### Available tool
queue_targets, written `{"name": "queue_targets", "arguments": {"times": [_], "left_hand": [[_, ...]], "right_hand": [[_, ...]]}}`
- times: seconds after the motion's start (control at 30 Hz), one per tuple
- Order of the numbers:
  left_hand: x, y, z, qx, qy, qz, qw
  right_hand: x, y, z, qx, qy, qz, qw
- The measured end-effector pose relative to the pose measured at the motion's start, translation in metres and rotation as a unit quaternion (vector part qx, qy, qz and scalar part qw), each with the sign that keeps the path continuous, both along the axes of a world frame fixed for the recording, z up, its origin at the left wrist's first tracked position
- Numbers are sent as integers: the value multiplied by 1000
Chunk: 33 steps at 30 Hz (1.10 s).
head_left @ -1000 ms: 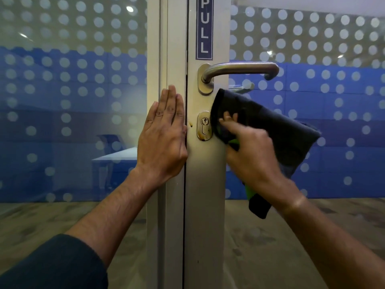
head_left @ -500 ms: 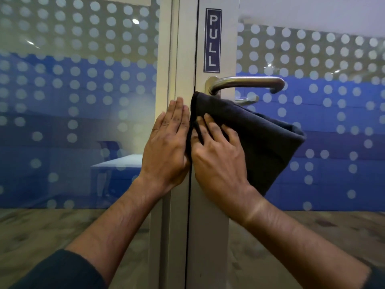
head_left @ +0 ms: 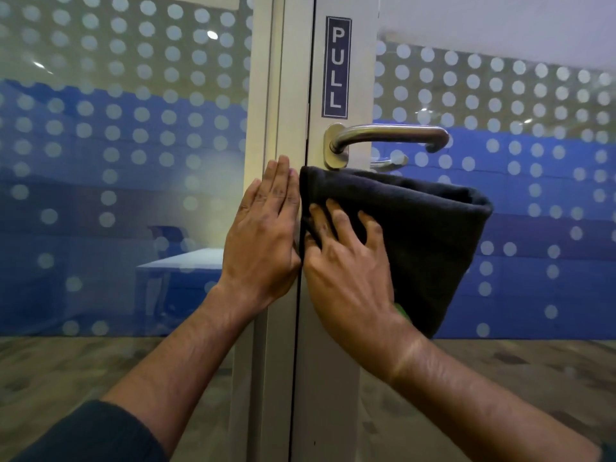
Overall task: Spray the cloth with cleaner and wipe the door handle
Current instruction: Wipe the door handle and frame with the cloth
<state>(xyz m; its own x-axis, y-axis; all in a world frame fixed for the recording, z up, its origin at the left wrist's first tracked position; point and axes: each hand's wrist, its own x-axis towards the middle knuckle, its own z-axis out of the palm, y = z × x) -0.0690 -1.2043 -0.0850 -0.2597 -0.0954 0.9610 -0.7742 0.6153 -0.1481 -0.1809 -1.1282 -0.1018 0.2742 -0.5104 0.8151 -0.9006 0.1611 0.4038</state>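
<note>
**Cloth flat on the stile, just under the handle**

Head view: the right hand (head_left: 346,261) lies open, fingers (head_left: 336,221) spread, pressing a dark cloth (head_left: 430,241) flat against the door stile (head_left: 343,395). It pins the cloth by palm pressure and does not clutch it. The cloth's top edge sits just below the base plate of the handle (head_left: 386,133) and looks to touch its lower end. The cloth's free part hangs folded to the right, over the dotted glass (head_left: 533,95). A sliver of green shows at the wrist, under the cloth; what it is cannot be told. The left hand (head_left: 263,235) is open and empty, flat on the fixed frame (head_left: 266,95) beside the door's edge, its fingers next to the right hand's. A PULL sign (head_left: 337,66) sits above the handle. No spray bottle is in view, and whether the cloth is damp cannot be told.

The step in hand looks like wiping the stile below the handle; the lever itself is bare of cloth, so the main job seems undone. To do it well, I judge the right hand should slide the cloth up over the base plate, then wrap it round the lever and draw it along to the bent tip. The underside and the back want wiping too. The loose fold should be gathered into the palm so it does not drag on the glass. The left hand is best left braced on the frame.
</note>
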Motion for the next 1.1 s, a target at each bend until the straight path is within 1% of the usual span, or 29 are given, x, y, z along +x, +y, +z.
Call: {"name": "queue_targets", "arguments": {"times": [0.2, 0.33, 0.37, 0.4, 0.43, 0.5, 0.53, 0.57, 0.6, 0.67, 0.87, 0.97, 1.1], "left_hand": [[-1, 1, 1, 2, 2, -5, 1000], [0, 2, 0, 12, -4, 2, 1000], [0, 3, 0, 13, -7, 3, 1000], [0, 4, 0, 14, -9, 4, 1000], [0, 4, 0, 14, -9, 6, 1000], [0, 3, 0, 13, -8, 10, 1000], [0, 3, 0, 12, -7, 11, 1000], [-1, 3, 1, 13, -7, 11, 1000], [-1, 2, 1, 13, -7, 10, 1000], [-1, 1, 0, 14, -6, 11, 1000], [-2, 1, 0, 13, -3, 14, 1000], [-2, 0, 0, 8, -3, 15, 1000], [-2, -2, -1, -4, -1, 16, 1000]], "right_hand": [[-6, -2, 21, -39, 26, 8, 999], [-4, 6, 6, 3, 13, 65, 998], [-7, 11, 4, 1, -11, 103, 995], [-12, 15, 4, -20, -61, 155, 986], [-20, 20, 7, -52, -133, 204, 968], [-40, 30, 17, -126, -277, 275, 912], [-49, 35, 22, -152, -321, 293, 888], [-55, 38, 25, -170, -344, 302, 873], [-59, 39, 28, -182, -352, 305, 866], [-62, 36, 30, -190, -351, 301, 866], [-62, 16, 20, -172, -336, 284, 881], [-56, 3, 22, -145, -293, 266, 907], [-47, -13, 33, -139, -224, 288, 921]]}}
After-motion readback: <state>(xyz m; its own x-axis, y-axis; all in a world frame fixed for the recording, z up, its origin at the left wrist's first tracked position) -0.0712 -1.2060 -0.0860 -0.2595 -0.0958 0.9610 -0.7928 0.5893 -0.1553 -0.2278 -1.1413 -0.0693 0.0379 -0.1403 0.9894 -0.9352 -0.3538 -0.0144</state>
